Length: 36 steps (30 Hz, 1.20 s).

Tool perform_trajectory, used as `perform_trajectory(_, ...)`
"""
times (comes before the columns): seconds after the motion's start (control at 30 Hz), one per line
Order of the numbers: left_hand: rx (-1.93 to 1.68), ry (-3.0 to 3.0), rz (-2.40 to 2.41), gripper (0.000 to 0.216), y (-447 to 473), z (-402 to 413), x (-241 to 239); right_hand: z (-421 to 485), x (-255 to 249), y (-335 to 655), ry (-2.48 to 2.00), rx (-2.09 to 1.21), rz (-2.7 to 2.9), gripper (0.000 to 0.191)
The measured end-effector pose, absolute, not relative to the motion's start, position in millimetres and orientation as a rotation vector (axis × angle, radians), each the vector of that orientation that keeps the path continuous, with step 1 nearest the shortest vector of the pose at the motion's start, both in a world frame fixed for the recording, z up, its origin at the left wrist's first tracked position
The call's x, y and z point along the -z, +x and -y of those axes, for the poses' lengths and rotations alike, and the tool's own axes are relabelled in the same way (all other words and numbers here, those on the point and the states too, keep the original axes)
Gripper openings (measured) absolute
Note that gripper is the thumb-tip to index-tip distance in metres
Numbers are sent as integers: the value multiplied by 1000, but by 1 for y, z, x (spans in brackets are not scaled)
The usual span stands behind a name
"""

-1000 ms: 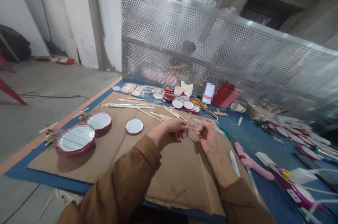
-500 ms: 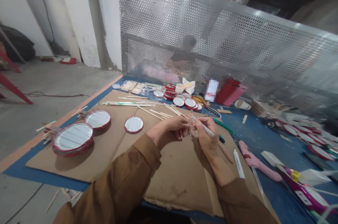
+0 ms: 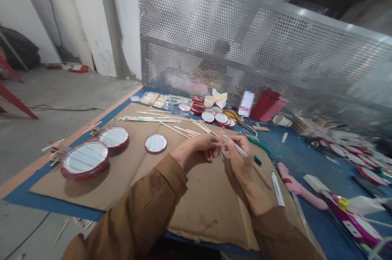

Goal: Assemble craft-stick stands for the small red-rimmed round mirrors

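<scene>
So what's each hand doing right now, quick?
Left hand: closed, pinching a small wooden stick.
Right hand: closed, holding a white pen.

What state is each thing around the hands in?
Left hand: closed on a thin wooden stick
Right hand: closed on a white pen
Loose white marker: lying down
Cardboard: spread flat, creased
Single red-rimmed disc: flat, white face up
Pink glue gun: lying down
Paper cup: on its side
</scene>
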<state>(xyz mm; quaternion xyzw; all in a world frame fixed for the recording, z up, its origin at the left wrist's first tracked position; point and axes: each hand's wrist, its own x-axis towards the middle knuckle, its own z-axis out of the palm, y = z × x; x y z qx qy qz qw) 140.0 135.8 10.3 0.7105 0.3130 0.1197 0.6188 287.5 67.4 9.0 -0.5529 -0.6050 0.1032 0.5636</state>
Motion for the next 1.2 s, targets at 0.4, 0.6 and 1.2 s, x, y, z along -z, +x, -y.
perform_trajectory(0.4, -301, 1634, -703, 23, 142, -138, -7, -65, -5, 286, -1277, -281, 1440, 26)
perform_trajectory(0.6, -302, 1639, -728, 22, 141, -135, -10, -68, -2, 288, -1289, -272, 1439, 25)
perform_trajectory(1.2, -289, 1634, -745, 25, 141, -134, -12, -64, -7, 286, -1327, -199, 1493, 22)
